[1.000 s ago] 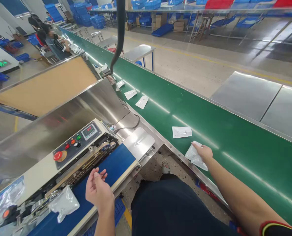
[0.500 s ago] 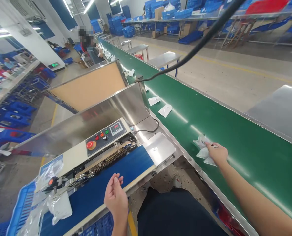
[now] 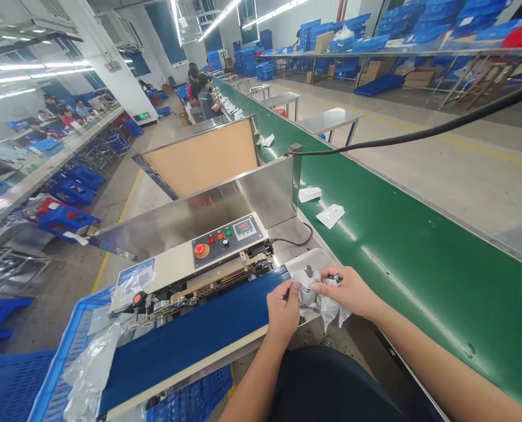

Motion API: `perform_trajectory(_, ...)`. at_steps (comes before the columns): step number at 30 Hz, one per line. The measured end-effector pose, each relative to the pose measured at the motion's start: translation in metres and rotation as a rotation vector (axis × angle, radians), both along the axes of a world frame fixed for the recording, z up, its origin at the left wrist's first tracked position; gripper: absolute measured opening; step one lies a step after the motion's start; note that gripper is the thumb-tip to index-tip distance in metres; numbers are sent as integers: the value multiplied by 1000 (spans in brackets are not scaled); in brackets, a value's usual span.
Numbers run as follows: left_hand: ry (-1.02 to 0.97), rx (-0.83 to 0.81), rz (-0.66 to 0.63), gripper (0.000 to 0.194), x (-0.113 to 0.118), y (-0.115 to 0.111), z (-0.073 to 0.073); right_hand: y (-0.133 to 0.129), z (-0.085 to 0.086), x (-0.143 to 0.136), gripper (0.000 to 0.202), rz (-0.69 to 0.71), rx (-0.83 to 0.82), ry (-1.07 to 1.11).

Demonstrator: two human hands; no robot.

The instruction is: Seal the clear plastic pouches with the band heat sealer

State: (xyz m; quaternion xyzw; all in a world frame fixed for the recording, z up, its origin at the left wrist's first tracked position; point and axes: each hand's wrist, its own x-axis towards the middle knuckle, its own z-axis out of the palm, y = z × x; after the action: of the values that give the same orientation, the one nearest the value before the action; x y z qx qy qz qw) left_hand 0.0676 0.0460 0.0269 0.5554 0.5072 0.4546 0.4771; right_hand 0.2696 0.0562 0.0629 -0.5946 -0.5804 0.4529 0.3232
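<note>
Small white plastic pouches [image 3: 307, 291] are bunched in front of me, over the near end of the sealing machine. My right hand [image 3: 352, 291] is closed on them, and several hang below its fingers. At the left edge of the front pouch, my left hand [image 3: 282, 313] pinches with thumb and fingers. Just left of both hands is the blue belt [image 3: 199, 334] of the band sealing machine [image 3: 173, 272]. Behind the pouches, a metal plate [image 3: 309, 258] is partly covered by them.
Loose white pouches [image 3: 331, 216] lie on the green conveyor [image 3: 402, 240] to the right. A metal partition [image 3: 226, 205] stands behind the sealer. A blue crate [image 3: 63, 351] with clear plastic sits at its left end. A black cable [image 3: 402, 140] crosses overhead. People [image 3: 206, 97] sit farther along the conveyor.
My right hand has lifted the pouches off the green conveyor and brought them left. My left hand has moved right and closed on one pouch. The view has turned left.
</note>
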Motion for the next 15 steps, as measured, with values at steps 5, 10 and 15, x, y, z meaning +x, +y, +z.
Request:
perform_trajectory(5,-124,-135,115,58,-11,-3,-27,4,-21,-11,41,90,-60,14)
perform_trajectory(10,-210,-349,234,53,-10,14,-49,22,-38,-18,36,-139,-244,40)
perform_trajectory(15,-404,-577,356,49,9,53,-64,65,-48,-13,33,-296,-500,170)
